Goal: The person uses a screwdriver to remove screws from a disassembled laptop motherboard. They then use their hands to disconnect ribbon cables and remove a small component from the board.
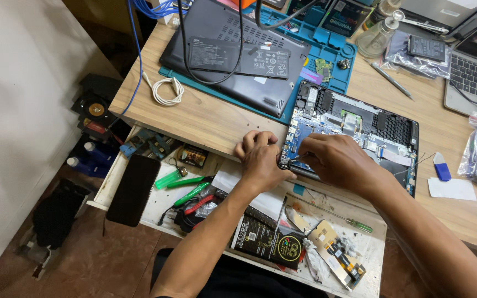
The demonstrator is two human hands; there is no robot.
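At the front edge of our wooden bench (205,118), we work on an opened laptop (354,132), its bottom cover off and the circuit board bare. Our left hand (260,160) rests curled against the bench edge, knuckles up, fingertips steadying the near left corner of the machine; it is closed loosely and grasps nothing we can make out. Our right hand (335,157) pinches something thin at that same corner (whether a small tool or a part, the fingers hide it), so its grip is clenched on an item we cannot name.

We judge the step in hand to be fine work on a fastener or connector at the board's near left corner. The next move seems to call for a steady wrist and light pressure, the left hand bracing the chassis so it does not slide toward the open drawer (360,259) below.

Toward the far edge a second dark laptop (233,55) lies face down on a blue work mat (332,47). A green-handled screwdriver (354,223) waits in the drawer.
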